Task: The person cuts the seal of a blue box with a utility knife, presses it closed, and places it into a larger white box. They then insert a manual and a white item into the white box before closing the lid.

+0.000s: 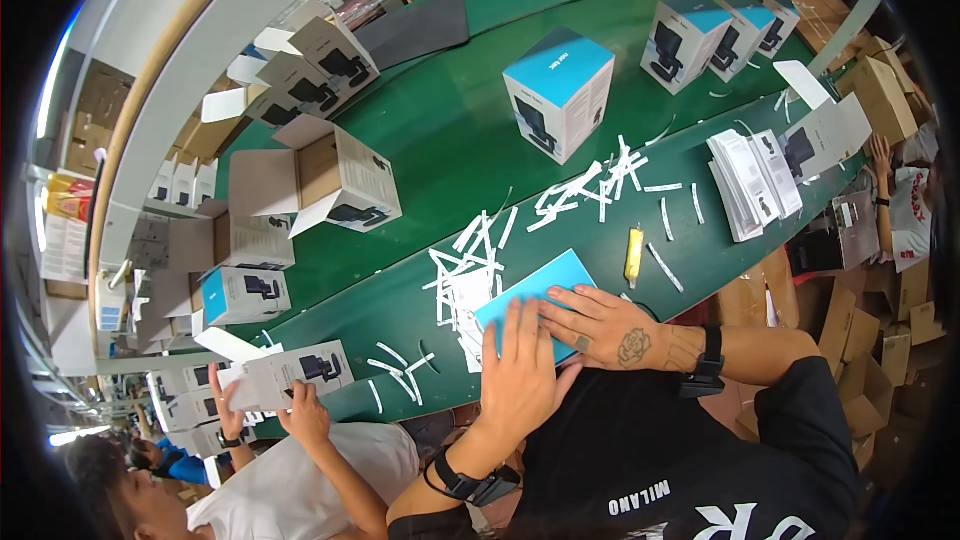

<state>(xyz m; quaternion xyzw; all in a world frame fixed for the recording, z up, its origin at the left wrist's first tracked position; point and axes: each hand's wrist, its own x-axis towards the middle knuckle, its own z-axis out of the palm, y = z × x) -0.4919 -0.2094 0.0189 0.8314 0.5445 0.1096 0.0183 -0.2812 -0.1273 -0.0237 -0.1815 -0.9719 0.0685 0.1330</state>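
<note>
Two hands rest on the blue-topped box (563,274) at lower centre: left hand (522,378) and right hand (608,332), fingers straight, gripping nothing visible. Apparently the top is being pressed closed; the next move calls for even pressure.

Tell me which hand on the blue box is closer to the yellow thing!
Right. The right hand is on the blue box, just this side of the yellow thing; the left hand rests there too, farther left.
</note>
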